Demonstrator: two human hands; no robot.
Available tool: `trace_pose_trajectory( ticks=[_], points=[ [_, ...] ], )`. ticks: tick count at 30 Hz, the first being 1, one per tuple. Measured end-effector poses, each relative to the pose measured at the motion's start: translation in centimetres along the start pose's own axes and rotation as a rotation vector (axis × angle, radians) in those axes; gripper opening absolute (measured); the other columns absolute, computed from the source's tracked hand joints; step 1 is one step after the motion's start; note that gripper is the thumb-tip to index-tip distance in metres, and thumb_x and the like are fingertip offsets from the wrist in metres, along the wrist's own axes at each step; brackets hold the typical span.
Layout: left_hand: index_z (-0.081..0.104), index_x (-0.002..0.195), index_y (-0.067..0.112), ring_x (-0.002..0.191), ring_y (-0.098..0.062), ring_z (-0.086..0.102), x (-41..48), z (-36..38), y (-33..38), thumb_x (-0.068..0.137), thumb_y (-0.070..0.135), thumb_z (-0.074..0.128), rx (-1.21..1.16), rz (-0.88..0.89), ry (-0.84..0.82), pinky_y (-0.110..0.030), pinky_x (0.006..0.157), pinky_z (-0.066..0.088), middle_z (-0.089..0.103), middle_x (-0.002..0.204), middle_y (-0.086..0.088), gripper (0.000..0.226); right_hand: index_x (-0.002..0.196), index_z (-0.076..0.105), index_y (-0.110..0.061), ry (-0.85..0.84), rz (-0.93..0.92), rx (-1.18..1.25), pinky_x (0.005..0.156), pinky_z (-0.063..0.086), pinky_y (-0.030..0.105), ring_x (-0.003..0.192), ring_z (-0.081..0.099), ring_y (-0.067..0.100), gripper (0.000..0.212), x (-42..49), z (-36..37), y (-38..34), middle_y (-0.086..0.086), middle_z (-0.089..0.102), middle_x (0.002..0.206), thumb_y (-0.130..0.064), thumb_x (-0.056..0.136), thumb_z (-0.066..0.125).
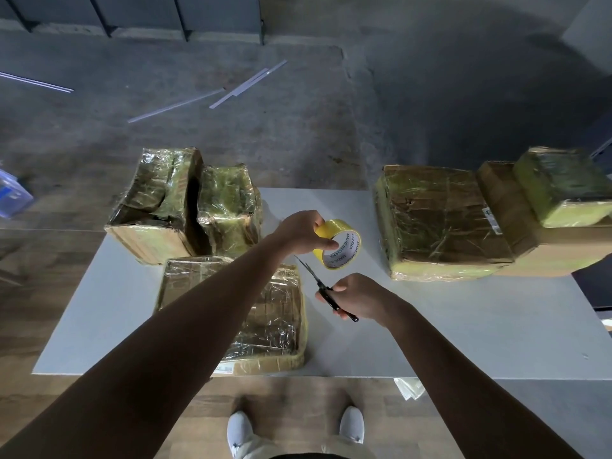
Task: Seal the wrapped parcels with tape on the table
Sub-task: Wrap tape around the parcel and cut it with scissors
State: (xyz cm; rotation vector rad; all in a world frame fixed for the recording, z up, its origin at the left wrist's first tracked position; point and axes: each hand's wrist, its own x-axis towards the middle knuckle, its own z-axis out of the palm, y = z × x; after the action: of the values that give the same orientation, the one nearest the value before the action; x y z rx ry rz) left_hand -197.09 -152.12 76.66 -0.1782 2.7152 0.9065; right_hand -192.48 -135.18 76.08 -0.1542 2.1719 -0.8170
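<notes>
Well to the left of my left grip [299,233], a taller parcel [155,207] and a squatter parcel [228,207] stand touching at the far edge of the smooth, pale grey table [463,329]. Both are cardboard under crinkled, glossy film with a yellow-green tint. The gap between them is too dark to read.

Just below that grip lies a flat parcel [275,313], its film full of glare. My forearm crosses it and hides a band of its top.

The left grip is curled round a yellow tape roll [349,245], held clear of the table, with the thumb laid on the rim of the white printed core. I cannot tell whether any tape is pulled free.

Just below the roll, my right grip [359,298] is closed round the black handles of slim scissors [314,276]. The fingers hide most of the handles. The dark blades point up-left, with their tip close under the roll.

Right of both grips sits a broad blocky parcel [440,223], matte cardboard showing through wrinkled film. Past it is a stack of parcels [563,190], blurred and cut off by the frame edge.
</notes>
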Motion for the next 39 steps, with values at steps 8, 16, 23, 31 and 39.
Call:
trace_pose_trajectory(
  ticks=[8,16,23,31,39],
  points=[
    [0.054,0.124,0.012,0.115,-0.023,0.055,0.1,0.3,-0.2,0.074,0.045,0.079,-0.021,-0.023,0.008,-0.038,0.096,0.044,0.06,0.124,-0.006,0.065,0.088,0.071,0.002,0.001,-0.024,0.043,0.052,0.036,0.021,0.052,0.047,0.016,0.031,-0.3,-0.2,0.8,0.005,0.061,0.061,-0.029,0.085,0.069],
    [0.056,0.12,0.01,0.108,-0.023,0.056,-0.2,1.1,-0.5,0.077,0.042,0.077,-0.078,-0.035,0.048,-0.033,0.085,0.043,0.061,0.119,-0.008,0.059,0.057,0.06,-0.013,-0.01,-0.04,-0.029,0.041,0.034,0.012,0.035,0.046,0.006,0.034,0.0,-0.2,1.0,-0.006,0.054,0.043,-0.023,0.089,0.065],
    [0.055,0.122,0.012,0.107,-0.022,0.055,0.0,1.1,-0.4,0.077,0.044,0.076,-0.11,-0.035,0.064,-0.029,0.079,0.039,0.06,0.119,-0.006,0.059,0.073,0.067,-0.003,0.015,-0.058,-0.082,0.055,0.039,0.022,0.05,0.051,0.016,0.042,0.1,-0.4,1.2,0.003,0.059,0.055,-0.044,0.082,0.067],
    [0.055,0.12,0.012,0.098,-0.018,0.053,0.2,1.2,-0.2,0.078,0.043,0.076,-0.105,-0.026,0.077,-0.028,0.076,0.036,0.06,0.112,-0.003,0.056,0.08,0.069,0.004,0.061,-0.017,-0.094,0.055,0.038,0.021,0.049,0.049,0.017,0.052,0.5,-0.8,1.4,0.006,0.059,0.057,-0.048,0.083,0.066],
    [0.058,0.114,0.011,0.1,-0.022,0.058,0.2,2.1,0.1,0.08,0.041,0.074,-0.158,-0.038,0.153,-0.027,0.073,0.036,0.061,0.105,-0.003,0.048,0.07,0.066,0.002,0.011,-0.022,-0.151,0.056,0.04,0.022,0.051,0.051,0.02,0.047,0.4,-1.5,2.1,0.009,0.061,0.059,-0.042,0.084,0.066]
  ],
)
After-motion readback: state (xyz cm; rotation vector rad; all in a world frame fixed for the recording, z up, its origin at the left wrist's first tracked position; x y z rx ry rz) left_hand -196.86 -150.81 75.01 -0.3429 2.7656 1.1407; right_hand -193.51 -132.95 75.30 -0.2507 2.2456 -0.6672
